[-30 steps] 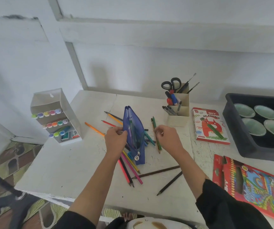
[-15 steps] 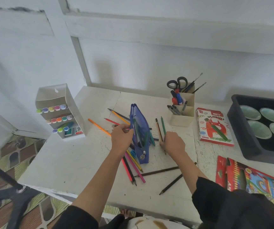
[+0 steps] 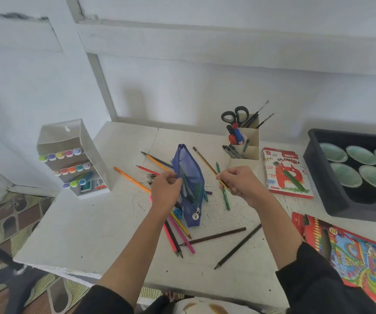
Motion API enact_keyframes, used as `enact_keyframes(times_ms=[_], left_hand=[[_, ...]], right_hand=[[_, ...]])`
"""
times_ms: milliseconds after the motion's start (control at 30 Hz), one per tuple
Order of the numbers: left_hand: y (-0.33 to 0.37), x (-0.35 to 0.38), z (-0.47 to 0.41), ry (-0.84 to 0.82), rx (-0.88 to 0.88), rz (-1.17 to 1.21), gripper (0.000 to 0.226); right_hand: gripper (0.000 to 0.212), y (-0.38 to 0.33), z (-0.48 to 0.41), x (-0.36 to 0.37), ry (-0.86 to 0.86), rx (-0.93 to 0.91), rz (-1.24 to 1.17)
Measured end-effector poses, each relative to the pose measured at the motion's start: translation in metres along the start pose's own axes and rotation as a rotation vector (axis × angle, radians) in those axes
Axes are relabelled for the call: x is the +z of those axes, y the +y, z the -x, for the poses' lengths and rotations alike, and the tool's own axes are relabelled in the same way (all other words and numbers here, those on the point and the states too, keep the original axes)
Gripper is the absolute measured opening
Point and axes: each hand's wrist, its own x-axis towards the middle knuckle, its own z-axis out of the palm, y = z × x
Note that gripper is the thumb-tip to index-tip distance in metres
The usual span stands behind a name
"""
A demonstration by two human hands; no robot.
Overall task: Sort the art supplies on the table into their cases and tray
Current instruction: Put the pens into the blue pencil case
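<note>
Gripping a yellow-striped pencil [image 3: 205,162], and seemingly a green pencil [image 3: 226,200], the right hand [image 3: 239,182] has risen off the table [image 3: 92,223] within the last half second — pickup made. Left hand [image 3: 166,189] pinches the blue pencil case [image 3: 191,177] rim at table centre. Insertion pending — loose pencils [image 3: 182,236] lie at its 6 o'clock.

Right hand [image 3: 239,182]: came up off the table [image 3: 92,234], where it had lain pressed on the loose pencils, and curled its fingers round two of them.
Striped pencil [image 3: 205,162]: left the table and rose in that grip, far end slanting away to the left.
Green pencil [image 3: 226,200]: taken up in the same grip, lower end pointing back toward the person.
</note>
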Motion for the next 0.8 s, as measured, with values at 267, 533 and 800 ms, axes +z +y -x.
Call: enact_keyframes(times_ms=[267,533,800], left_hand=[[0.003,0.000,0.002,0.022,0.008,-0.009,0.021],[0.003,-0.003,0.005,0.034,0.023,0.009,0.020],[0.001,-0.007,0.008,0.024,0.013,0.025,0.019]], right_hand=[[0.020,-0.025,-0.004,0.031,-0.013,0.006,0.283],[0.024,-0.016,-0.020,0.071,0.015,-0.213,0.745],[0.034,-0.015,-0.031,0.086,-0.044,-0.157,0.891]])
